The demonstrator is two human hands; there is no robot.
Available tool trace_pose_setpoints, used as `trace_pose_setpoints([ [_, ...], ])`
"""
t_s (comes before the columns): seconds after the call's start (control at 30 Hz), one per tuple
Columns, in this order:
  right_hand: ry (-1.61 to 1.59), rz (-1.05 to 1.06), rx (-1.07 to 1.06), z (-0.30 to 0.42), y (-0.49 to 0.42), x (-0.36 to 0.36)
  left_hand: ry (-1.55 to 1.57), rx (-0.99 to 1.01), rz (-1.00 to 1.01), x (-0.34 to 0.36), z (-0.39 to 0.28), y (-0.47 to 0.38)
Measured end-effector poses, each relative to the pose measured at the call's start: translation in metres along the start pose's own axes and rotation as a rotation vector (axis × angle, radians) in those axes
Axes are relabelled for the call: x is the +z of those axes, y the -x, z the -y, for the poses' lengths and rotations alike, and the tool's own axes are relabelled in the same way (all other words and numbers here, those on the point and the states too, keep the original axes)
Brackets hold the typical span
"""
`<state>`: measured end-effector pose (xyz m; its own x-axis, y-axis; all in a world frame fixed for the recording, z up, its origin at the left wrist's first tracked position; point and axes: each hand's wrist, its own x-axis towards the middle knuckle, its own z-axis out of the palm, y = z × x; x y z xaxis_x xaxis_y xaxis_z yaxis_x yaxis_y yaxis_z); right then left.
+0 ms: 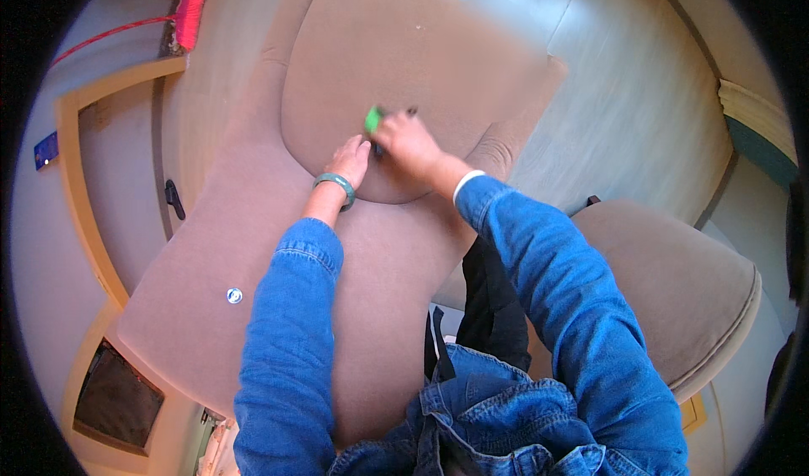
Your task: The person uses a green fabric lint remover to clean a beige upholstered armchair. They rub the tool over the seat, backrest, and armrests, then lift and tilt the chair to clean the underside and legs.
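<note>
My right hand (404, 136) is closed around a small bright green object (373, 119), blurred so its kind cannot be told; a dark tip shows by the fingers. It is above a rounded brown upholstered cushion (354, 52) of a sofa. Close by on the left, my left hand (351, 160), with a green bangle (336, 186) at the wrist, lies at the cushion's lower edge, its fingers close together. Something small and dark shows between the hands. Whether the left fingers hold anything is hidden. A small round white-and-blue item (234, 296) lies on the sofa seat (278, 236).
A brown upholstered stool or seat (663, 286) stands at the right. A pink-red broom (189, 15) is at the upper left, above a wooden frame (72, 160). Wooden flooring (607, 97) runs beyond the sofa. A dark handle-like thing (174, 200) sits left of the sofa.
</note>
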<state>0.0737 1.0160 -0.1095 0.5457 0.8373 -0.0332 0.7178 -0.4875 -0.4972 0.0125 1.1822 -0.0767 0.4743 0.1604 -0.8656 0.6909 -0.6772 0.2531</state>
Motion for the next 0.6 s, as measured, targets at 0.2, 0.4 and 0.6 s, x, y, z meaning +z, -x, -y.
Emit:
trace_pose_setpoints([
  [0.2, 0.033, -0.023, 0.037, -0.075, 0.0, -0.031, -0.186, -0.123, -0.089, -0.031, -0.013, 0.004],
  [0.4, 0.26, -0.378, 0.698, -0.16, -0.061, -0.077, -0.104, -0.144, 0.027, -0.026, -0.01, 0.0],
  [0.6, 0.245, 0.016, 0.3, -0.031, -0.094, -0.015, -0.1, -0.109, 0.037, -0.028, -0.005, -0.002],
])
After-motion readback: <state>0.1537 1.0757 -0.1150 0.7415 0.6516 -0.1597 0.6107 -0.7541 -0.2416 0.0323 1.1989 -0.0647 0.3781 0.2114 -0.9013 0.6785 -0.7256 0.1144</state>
